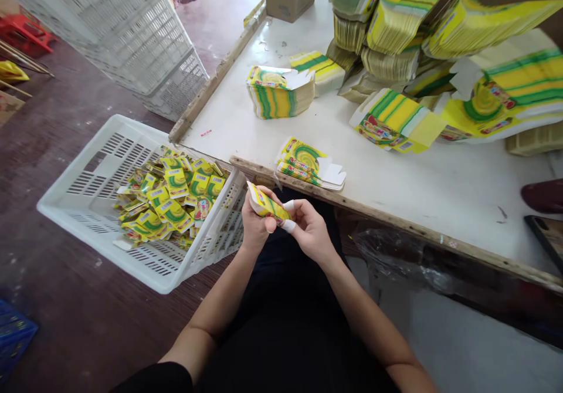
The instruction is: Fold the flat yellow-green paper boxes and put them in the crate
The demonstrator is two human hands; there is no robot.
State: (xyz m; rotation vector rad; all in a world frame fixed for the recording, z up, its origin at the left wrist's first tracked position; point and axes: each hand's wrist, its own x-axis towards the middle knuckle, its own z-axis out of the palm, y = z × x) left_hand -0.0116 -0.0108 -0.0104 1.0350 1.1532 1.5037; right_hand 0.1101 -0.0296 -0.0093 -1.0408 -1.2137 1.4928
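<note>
Red stool: the red plastic stool (26,32) is on the floor, way left of the white tabletop with a rough wooden edge (396,185).
Crate stack: you've got tall white perforated plastic crates (132,35) right beside the tabletop's left edge.
Open crate: the white slotted plastic crate (99,243) sits by the tabletop's near left corner, with a jumbled pile of small yellow-and-green cartons (171,205) inside.
Left hand: your left hand (255,226) is wrapped around the carton, just off the tabletop's near edge.
Carton: the small yellow-and-green printed carton (266,204) is between both your hands, off the tabletop's near edge, white flap at its upper left end.
Bundle: an upright block of flat yellow-and-green cartons (279,100) stands on the tabletop's left part.
Loose ones: a few flattened cartons with white flaps (303,158) lie at the tabletop's near edge.
Right hand: your right hand (313,231), white coverings (289,226) on two fingertips, pinches the carton's lower end, below the tabletop's near edge.
Big stacks: piled bundles of yellow-and-green card (396,29) crowd the tabletop's far right.
</note>
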